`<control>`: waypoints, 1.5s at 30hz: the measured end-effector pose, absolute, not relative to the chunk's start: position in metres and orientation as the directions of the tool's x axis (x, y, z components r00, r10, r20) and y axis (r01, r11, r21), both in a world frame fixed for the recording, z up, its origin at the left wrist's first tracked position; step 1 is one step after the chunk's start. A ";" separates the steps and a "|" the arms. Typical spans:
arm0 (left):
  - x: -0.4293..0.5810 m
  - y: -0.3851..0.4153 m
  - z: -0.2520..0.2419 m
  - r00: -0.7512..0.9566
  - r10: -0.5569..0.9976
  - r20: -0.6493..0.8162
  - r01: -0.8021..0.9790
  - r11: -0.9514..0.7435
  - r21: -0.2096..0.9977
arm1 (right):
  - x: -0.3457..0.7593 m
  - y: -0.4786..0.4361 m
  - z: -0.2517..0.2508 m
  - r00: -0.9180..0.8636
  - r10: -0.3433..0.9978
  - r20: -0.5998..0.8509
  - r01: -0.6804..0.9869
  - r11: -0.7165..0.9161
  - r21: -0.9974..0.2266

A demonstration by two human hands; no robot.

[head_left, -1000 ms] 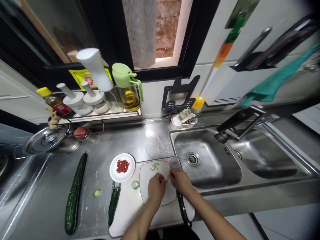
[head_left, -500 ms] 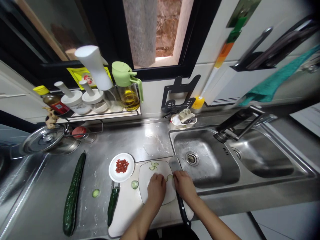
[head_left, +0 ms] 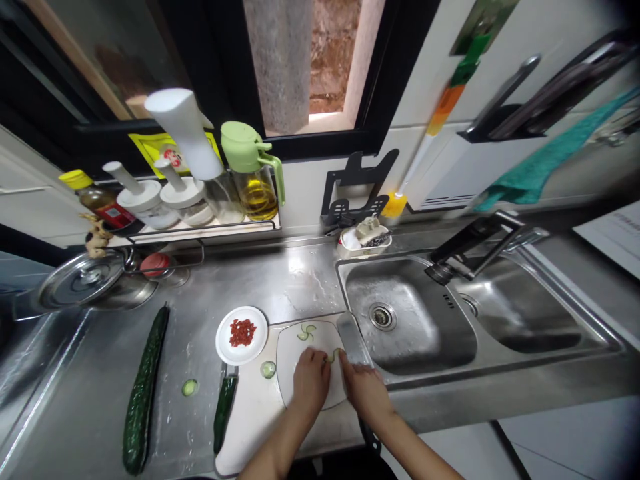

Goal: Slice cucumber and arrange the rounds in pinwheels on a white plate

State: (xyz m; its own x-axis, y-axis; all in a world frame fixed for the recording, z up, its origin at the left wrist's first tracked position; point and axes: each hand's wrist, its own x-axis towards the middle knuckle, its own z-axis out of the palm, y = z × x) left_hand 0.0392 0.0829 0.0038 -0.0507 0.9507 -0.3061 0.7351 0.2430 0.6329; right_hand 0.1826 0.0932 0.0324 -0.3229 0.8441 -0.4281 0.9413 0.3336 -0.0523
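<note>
Forearms (head_left: 281,435) converge forward, left hand (head_left: 310,381) curled with its back uppermost, right hand (head_left: 369,392) near it.

Near the far edge of a rounded-square white plate (head_left: 287,363), thin curved slices (head_left: 303,337) are edged green; a round white plate (head_left: 223,348) is dotted with red pieces (head_left: 242,333).

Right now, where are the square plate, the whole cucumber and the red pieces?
Square plate (head_left: 326,338), head view: bare surface, upper part.
Whole cucumber (head_left: 143,397), head view: middle of its length.
Red pieces (head_left: 243,332), head view: middle of the pile.
</note>
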 end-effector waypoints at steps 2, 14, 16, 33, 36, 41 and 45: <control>0.039 0.083 0.004 -0.048 0.951 -0.305 0.737 0.240 0.632 | 0.183 0.093 0.033 -0.322 0.845 -0.426 0.941 0.335 -0.047; 0.039 0.083 0.008 -0.062 0.955 -0.291 0.718 0.245 0.652 | 0.184 0.094 0.034 -0.343 0.847 -0.406 0.935 0.348 -0.064; 0.037 0.081 0.008 -0.069 0.964 -0.256 0.692 0.231 0.683 | 0.185 0.094 0.036 -0.354 0.842 -0.406 0.931 0.358 -0.069; -0.079 0.015 -0.002 -0.603 0.726 -0.331 0.451 0.653 0.609 | 0.180 0.080 0.032 -0.412 0.842 -0.347 0.911 0.385 -0.148; -0.074 0.020 0.002 -0.599 0.719 -0.352 0.450 0.666 0.595 | 0.178 0.076 0.030 -0.427 0.835 -0.346 0.904 0.394 -0.165; -0.072 0.026 0.005 -0.595 0.728 -0.341 0.453 0.654 0.605 | 0.177 0.072 0.028 -0.420 0.838 -0.349 0.907 0.377 -0.188; -0.073 0.025 0.003 -0.594 0.734 -0.328 0.427 0.633 0.645 | 0.177 0.070 0.028 -0.418 0.835 -0.357 0.907 0.361 -0.216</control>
